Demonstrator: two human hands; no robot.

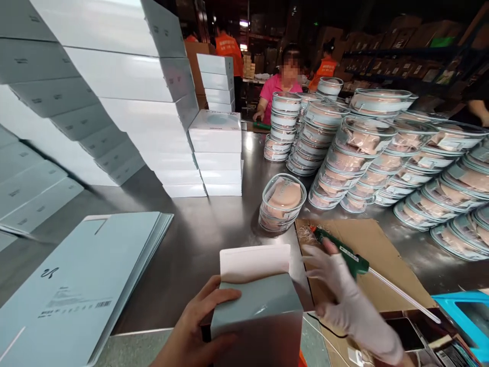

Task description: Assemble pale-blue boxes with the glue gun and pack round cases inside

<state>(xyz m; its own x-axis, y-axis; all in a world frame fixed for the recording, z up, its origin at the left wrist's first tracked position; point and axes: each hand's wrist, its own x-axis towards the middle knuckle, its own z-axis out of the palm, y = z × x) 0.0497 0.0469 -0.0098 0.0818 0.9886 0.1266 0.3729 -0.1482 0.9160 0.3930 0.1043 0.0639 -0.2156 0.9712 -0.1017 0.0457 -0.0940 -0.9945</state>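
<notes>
My bare left hand (204,321) grips the side of a light blue cardboard box (260,306), thumb and fingers on its left edges. The box is tilted at the table's front edge, with a white flap (255,261) standing up at its far end. My right hand (347,300), in a white glove with a bare fingertip showing, is slightly blurred. Its fingers are spread beside a green glue gun (349,257), and nothing shows in its grasp. The glue gun, with a glue stick (405,295) protruding from its back, lies on a flat piece of cardboard (382,250).
Flat blue cartons (80,285) lie at left, below tall stacks of closed boxes (153,117). A short stack of clear round-lidded containers (282,201) stands ahead, with many more stacked (355,153) at right. A blue plastic frame (451,306) sits at lower right. A person (275,92) sits opposite.
</notes>
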